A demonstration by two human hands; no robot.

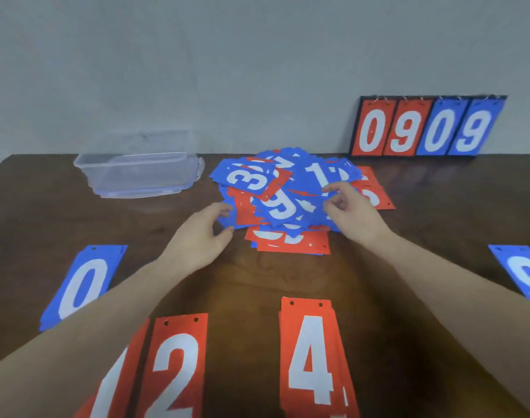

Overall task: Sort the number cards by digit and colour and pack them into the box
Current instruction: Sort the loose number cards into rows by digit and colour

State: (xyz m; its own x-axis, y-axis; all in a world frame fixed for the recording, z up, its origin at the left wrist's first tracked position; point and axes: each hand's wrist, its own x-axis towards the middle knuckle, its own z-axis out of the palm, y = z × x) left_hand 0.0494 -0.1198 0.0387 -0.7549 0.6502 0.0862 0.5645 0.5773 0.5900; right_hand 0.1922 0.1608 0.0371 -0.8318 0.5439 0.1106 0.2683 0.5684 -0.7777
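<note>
Cards of thin, stiff, slick red and blue plastic lie heaped mid-table (276, 203), likely light and best lifted by an edge; left hand (202, 236) pinches the heap's near-left edge, right hand (346, 209) pinches a blue card.

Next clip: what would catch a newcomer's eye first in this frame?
The jumbled heap of red and blue number cards at the table's centre stands out, with the left hand at its near-left edge and the right hand pinching a blue card on its right side. Next, the flip scoreboard reading 0909 leans against the wall at back right. Sorted cards lie nearby: red 2, red 4, blue 0.
</note>
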